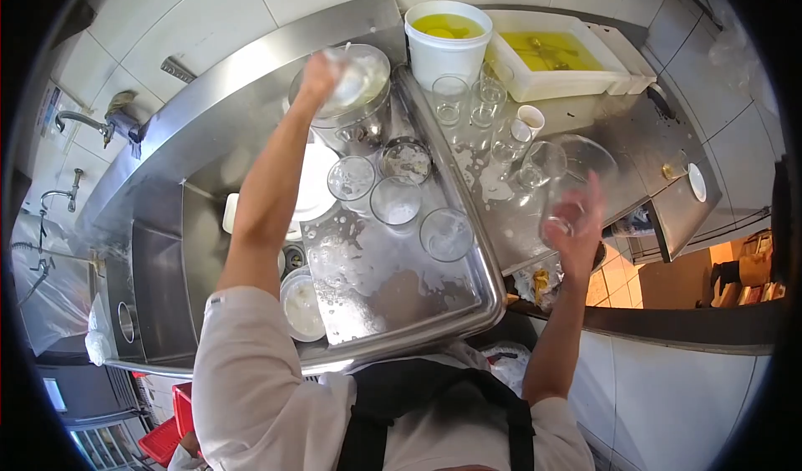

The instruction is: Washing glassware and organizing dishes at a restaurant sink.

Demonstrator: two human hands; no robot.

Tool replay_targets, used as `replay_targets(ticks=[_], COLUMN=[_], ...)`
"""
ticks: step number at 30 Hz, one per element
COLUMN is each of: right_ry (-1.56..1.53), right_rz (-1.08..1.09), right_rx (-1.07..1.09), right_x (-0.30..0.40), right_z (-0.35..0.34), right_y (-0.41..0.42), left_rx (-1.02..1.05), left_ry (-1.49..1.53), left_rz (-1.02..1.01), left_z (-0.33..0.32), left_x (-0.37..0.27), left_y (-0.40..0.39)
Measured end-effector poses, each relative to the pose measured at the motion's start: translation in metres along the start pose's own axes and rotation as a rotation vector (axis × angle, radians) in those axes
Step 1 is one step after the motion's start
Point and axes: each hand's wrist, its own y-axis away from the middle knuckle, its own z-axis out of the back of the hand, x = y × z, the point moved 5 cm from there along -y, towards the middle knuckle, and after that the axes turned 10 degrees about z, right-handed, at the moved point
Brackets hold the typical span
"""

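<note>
My left hand (pixel 322 76), blurred by motion, is over a metal pot (pixel 363 129) of whitish liquid; it appears to grip something pale, possibly a sponge, at the pot's mouth. On the right, my right hand (pixel 576 220) is around a large clear glass vessel (pixel 583 157), also blurred, tilted above the counter. Several drinking glasses with suds, one of them a foamy glass (pixel 395 204), stand on the steel drainboard (pixel 401 289). Further clear glasses (pixel 450 98) and a white cup (pixel 531 119) stand on the counter beyond the raised edge.
A white bucket (pixel 448 51) and a white tub (pixel 557 88) hold yellow-green liquid at the back. White plates (pixel 316 182) and a round plastic container (pixel 304 305) lie by the steel sink (pixel 163 283). Wall taps (pixel 88 123) are at left. A small white dish (pixel 697 182) is at far right.
</note>
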Motion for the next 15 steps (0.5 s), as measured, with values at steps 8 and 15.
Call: replay_targets(ticks=[8,15], right_ry=[0.043,0.063], right_rz=[0.237,1.129], right_rx=[0.683,0.424], right_x=[0.096,0.144], right_z=[-0.235,-0.393], right_y=[-0.057,0.023], left_rx=[0.312,0.330], left_ry=[0.415,1.452], left_rz=[-0.149,0.532], left_z=[0.096,0.170], left_x=[-0.060,0.098], left_y=[0.173,0.224])
